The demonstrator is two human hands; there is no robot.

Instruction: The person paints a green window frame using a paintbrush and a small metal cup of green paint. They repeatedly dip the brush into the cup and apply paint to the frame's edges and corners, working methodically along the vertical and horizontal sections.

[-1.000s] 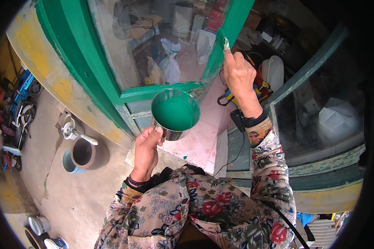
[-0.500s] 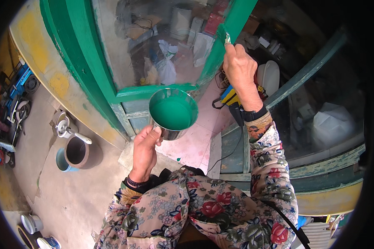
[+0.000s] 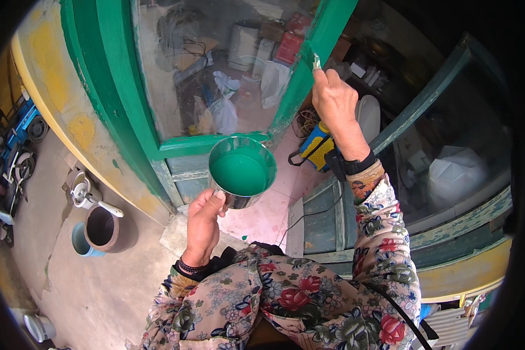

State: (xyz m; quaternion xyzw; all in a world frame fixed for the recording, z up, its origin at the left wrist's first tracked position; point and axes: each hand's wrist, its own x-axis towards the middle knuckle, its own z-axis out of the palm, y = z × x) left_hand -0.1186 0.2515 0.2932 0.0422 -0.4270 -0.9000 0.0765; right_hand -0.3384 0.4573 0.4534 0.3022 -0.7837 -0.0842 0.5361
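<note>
Gripping metal cup (image 3: 246, 202), mid-frame: left hand (image 3: 203, 224) has fingers clamped on its lower-left side. Likely weighty, slick; hold wall, level. Right hand (image 3: 336, 104), upper right, pinches probable brush (image 3: 316, 60).

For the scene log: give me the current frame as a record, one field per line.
left hand: holds metal cup
cup contents: green paint
right hand: holds slim tool, likely a paintbrush, mostly hidden
tool tip: at green door frame; contact unclear
beneath cup: pink tiled floor
ground, left: brown pot beside blue bucket
</note>
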